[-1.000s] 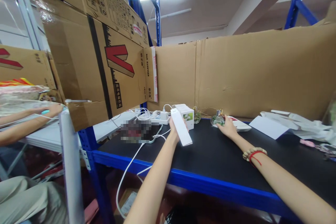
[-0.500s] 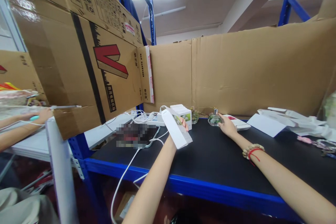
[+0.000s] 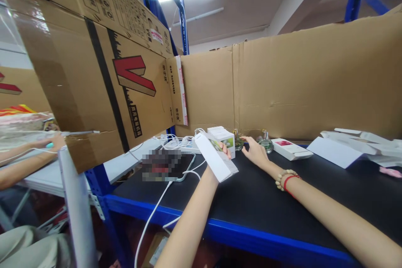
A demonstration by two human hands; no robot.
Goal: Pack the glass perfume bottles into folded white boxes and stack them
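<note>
My left hand point(image 3: 225, 150) is closed around a slim white carton point(image 3: 214, 160), tilted with its lower end toward me. Just left of a glass bottle point(image 3: 238, 145) with a gold neck is my right hand's reach: my right hand point(image 3: 256, 153) has its fingers stretched out at that bottle, and I cannot tell whether they touch it. A second glass bottle point(image 3: 266, 144) with greenish liquid stands behind the right hand, partly hidden. Behind the carton sits a white box point(image 3: 221, 132) with a green picture.
A flat white box with a red print point(image 3: 290, 149) lies to the right, beside folded white cartons point(image 3: 335, 150). On the left are a tablet-like device point(image 3: 185, 171), white cables and a power strip. Cardboard walls point(image 3: 298, 83) stand behind. Another person's hand point(image 3: 56, 141) shows at far left.
My right hand has moved left from one glass bottle to the other. My left hand still holds the carton. The view has shifted slightly.
</note>
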